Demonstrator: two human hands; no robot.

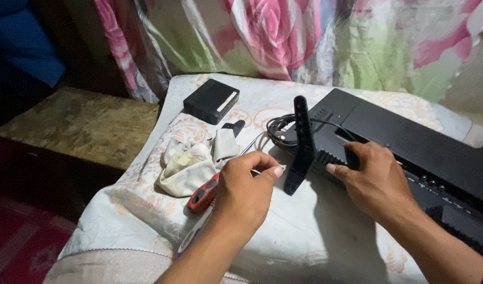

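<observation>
Head view, left hand point(245, 189) fingers pinching red-handled screwdriver point(203, 195), right hand point(375, 181) fingers spread on black monitor point(410, 142)

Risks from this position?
Left hand fingertips pinch something too small to see; if dropped, it could vanish into the patterned cloth. The red-handled screwdriver lies loose under that wrist and may roll. The monitor lies back-up on soft padding, so right hand pressure might shift it.

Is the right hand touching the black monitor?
Touching. The head view shows the right hand resting flat on the back of the black monitor, fingers beside its stand.
</observation>
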